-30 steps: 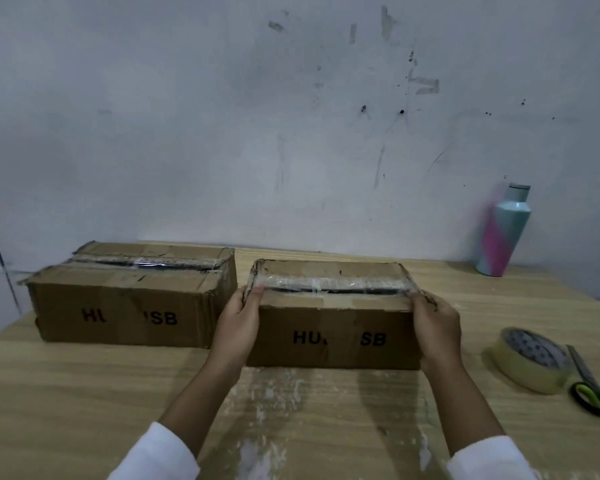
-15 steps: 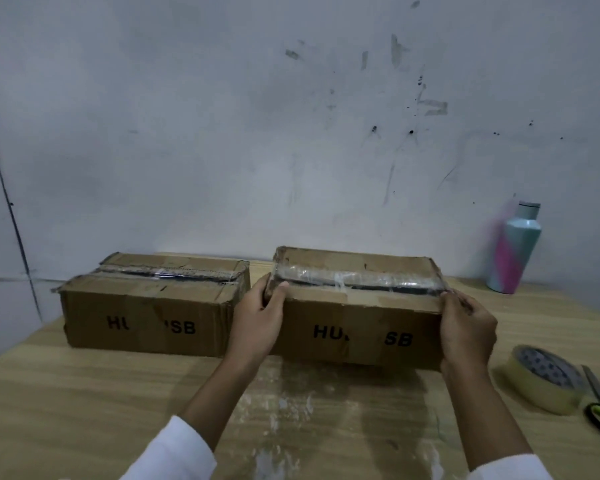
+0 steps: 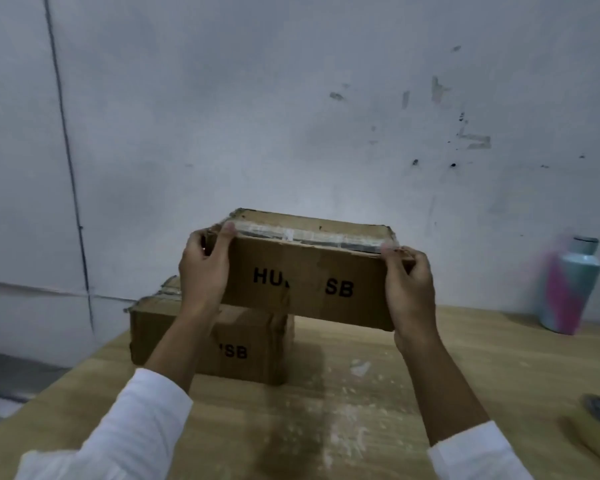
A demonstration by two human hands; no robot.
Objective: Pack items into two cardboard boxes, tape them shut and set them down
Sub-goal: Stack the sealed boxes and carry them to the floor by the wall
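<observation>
Sleeves (image 3: pixel 129 427), white, one on each forearm at the near edge. Bench (image 3: pixel 464 375), pale wood, smeared with whitish residue in front. Tape roll (image 3: pixel 599 431) lies at its right edge, partly cut off by the frame. Left grip (image 3: pixel 203 268) has its fingers curled round the left end of the taped box (image 3: pixel 309 282), thumb on the top edge. Right grip (image 3: pixel 409 282) clasps the right end likewise. Taped box has closed flaps and clear tape along the top seam. Half a second ago it rested on the bench; now it is raised clear and slightly tilted, above and partly in front of the second box (image 3: pixel 250 348). Second box sits on the bench behind the left forearm, tape showing at its top corner. Judgement: sealing looks finished on both, and only the setting down remains, possibly as a stack. Bottle (image 3: pixel 568 289), pink and teal, stands far right by the wall (image 3: pixel 291 116).
</observation>
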